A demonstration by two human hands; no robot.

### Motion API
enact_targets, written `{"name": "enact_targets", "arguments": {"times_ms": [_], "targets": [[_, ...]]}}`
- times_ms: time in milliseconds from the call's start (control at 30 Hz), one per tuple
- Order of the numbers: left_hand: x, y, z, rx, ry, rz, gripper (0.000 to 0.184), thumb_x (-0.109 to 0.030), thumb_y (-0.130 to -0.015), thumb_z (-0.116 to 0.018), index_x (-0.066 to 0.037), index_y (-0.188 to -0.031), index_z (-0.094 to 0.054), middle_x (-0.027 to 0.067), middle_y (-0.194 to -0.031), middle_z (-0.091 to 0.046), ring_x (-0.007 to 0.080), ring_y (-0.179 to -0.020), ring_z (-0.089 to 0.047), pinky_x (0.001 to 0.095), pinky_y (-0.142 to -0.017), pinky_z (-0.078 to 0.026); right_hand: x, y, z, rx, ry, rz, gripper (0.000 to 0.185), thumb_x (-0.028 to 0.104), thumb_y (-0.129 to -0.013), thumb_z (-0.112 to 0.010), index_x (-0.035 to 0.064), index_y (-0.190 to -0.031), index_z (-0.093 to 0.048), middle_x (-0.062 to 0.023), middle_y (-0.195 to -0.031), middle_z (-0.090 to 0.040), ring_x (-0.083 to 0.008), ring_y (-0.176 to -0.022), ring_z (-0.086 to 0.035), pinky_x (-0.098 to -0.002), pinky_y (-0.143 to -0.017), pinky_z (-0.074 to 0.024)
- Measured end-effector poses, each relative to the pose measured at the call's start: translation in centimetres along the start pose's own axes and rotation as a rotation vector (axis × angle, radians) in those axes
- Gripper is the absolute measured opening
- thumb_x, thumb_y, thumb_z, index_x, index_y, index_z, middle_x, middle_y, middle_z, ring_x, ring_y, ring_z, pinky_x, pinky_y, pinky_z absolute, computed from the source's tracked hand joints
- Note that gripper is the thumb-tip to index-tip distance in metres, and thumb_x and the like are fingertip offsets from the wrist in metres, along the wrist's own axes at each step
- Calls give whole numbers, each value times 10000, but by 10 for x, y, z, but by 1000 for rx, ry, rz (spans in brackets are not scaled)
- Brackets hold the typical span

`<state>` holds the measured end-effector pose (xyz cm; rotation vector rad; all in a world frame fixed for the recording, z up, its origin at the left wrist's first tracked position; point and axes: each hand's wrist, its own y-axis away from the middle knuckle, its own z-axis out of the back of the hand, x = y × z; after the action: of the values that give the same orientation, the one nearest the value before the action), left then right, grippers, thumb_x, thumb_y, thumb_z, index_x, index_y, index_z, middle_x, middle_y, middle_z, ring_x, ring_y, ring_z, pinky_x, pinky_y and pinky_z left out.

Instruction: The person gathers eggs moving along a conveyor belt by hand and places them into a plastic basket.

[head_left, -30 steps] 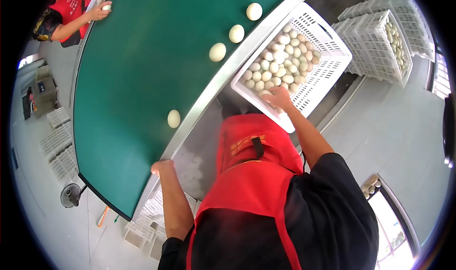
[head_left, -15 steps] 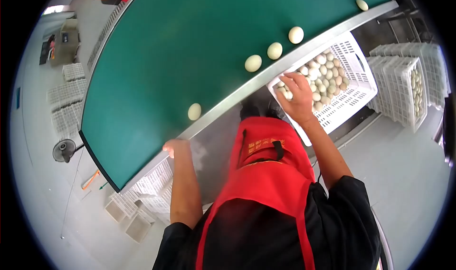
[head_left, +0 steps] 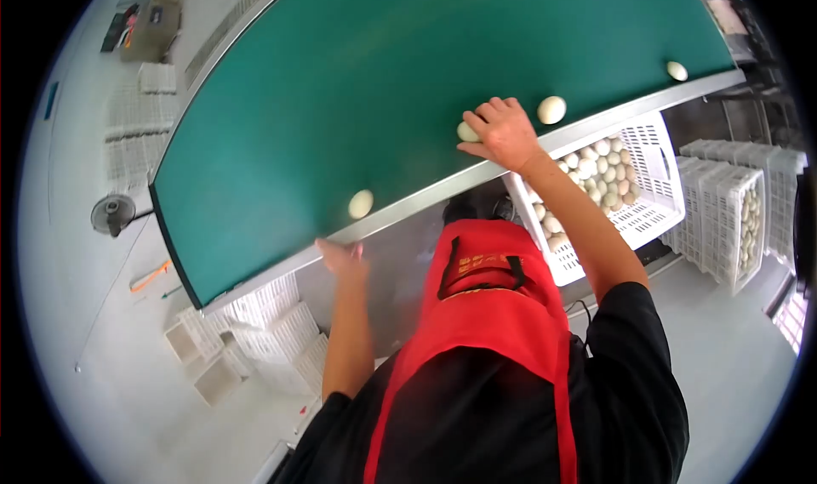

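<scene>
My right hand is over the green belt surface, its fingers curled round a pale egg that shows at their left side. A second egg may be hidden under the palm. Just right of the hand lies another egg, and one more rests near the far right edge. My left hand, slightly blurred, is at the metal rail with fingers apart and nothing visible in it. A single egg lies on the belt just above it. Below my right forearm stands a white basket of eggs.
White crates of eggs stand on the floor to the right. More white crates are stacked beneath the left end of the belt. A fan stands beyond that end.
My right hand has moved from the egg basket up onto the belt and closed round an egg. The left hand has shifted slightly off the rail. The whole view has turned a little.
</scene>
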<state>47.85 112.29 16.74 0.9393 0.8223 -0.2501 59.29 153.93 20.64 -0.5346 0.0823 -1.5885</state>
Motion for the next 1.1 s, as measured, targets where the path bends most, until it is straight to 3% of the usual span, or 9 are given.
{"name": "enact_targets", "arguments": {"times_ms": [67, 133, 333, 467, 533, 800, 933, 1033, 1100], "targets": [[6, 4, 34, 91, -338, -230, 728, -505, -996, -678, 35, -1444, -482, 220, -1188, -618, 325, -892, -659, 457, -763, -589, -5, 2, -1, -78, 47, -15, 455, 380, -754, -871, 90, -1065, -707, -66, -890, -606, -272, -873, -623, -409, -764, -490], [16, 26, 50, -84, -564, -891, 743, -416, -992, -715, 20, -1517, -420, 243, -1284, -557, 343, -1049, -626, 469, -853, -559, -7, 5, -13, -72, -1, -69, 425, 349, -760, -863, 68, -1026, -687, -83, -876, -597, -275, -814, -636, -407, -710, -522], [-17, 71, 11, 264, -864, -1381, 717, -368, -962, -756, -8, -1513, -472, 265, -1391, -507, 405, -1185, -569, 501, -980, -491, 37, 8, 35, -136, -113, -366, 412, 343, -787, -850, 87, -1068, -691, -147, -1152, -605, -331, -839, -702, -455, -728, -607], [-23, 40, -17, 422, -964, -1429, 542, -331, -979, -725, -42, -1418, -595, 250, -1271, -602, 431, -1151, -596, 506, -969, -493, 32, 25, 54, 123, -121, -784, 462, 349, -777, -861, 137, -1168, -733, -194, -1412, -516, -379, -880, -737, -472, -810, -633], [-25, 16, -23, 474, -1032, -1530, 402, -258, -950, -728, -45, -1288, -687, 217, -1204, -649, 430, -1122, -612, 496, -980, -498, 26, 27, 52, 185, -168, -772, 427, 345, -783, -843, 145, -1152, -760, -249, -1424, -508, -392, -895, -750, -471, -827, -630], [-36, 50, -64, 696, -815, -1215, 333, -144, -994, -697, 19, -1283, -682, 184, -1263, -655, 301, -1120, -655, 401, -970, -543, 17, 6, 53, 449, -216, -695, 337, 269, -793, -797, 57, -1055, -801, -315, -1393, -560, -323, -1037, -735, -382, -837, -614], [-30, 141, -105, 1150, -743, -1077, 342, -142, -1025, -698, -25, -1344, -660, 50, -1219, -677, 121, -1008, -643, 259, -790, -556, -11, 66, 108, -45, -943, -667, 461, 273, -764, -867, 87, -1176, -777, -203, -1267, -680, -286, -1040, -713, -371, -901, -580], [-1, 223, -129, 1593, -734, -909, 324, -14, -1002, -684, -11, -1325, -659, 48, -1261, -646, 123, -1020, -643, 258, -847, -544, -36, 149, 151, -140, -1222, -1004, 523, 283, -774, -888, 41, -1218, -755, -113, -1198, -718, -187, -1071, -664, -328, -926, -544], [28, 269, -143, 1808, -793, -1041, 321, 28, -967, -690, 8, -1286, -671, 86, -1243, -643, 160, -1100, -630, 290, -926, -534, -45, 206, 153, -287, -1209, -1245, 548, 301, -785, -878, -4, -1218, -742, -86, -1161, -722, -158, -1045, -659, -311, -885, -547]]}}
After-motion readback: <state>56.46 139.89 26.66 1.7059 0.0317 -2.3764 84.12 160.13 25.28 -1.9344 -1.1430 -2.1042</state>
